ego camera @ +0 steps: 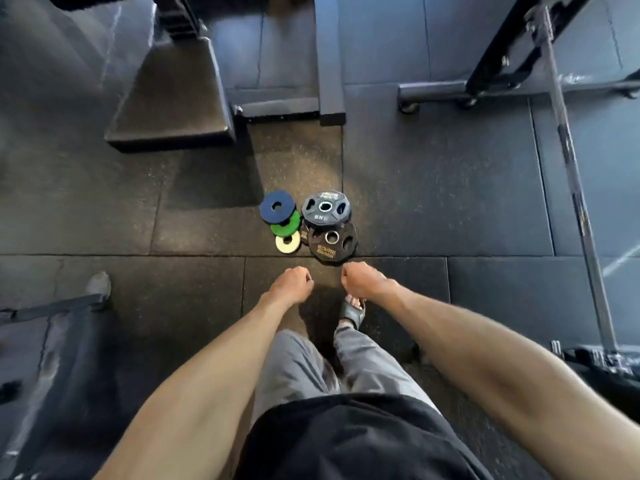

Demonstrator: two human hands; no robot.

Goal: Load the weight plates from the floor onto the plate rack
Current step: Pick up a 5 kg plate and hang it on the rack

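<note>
Forearms low in view; left hand (292, 282), right hand (363, 280): fingers loosely curled, holding nothing. Weight plates (332, 240) on floor (433, 202), 12 o'clock, just beyond hands. Best: squat, take top grey plate (325, 207) by grip holes first. Rack not identifiable.

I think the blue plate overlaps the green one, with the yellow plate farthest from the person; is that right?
Not quite: the head view shows the yellow plate nearest the person, not farthest. The blue plate does overlap the green plate.
</note>
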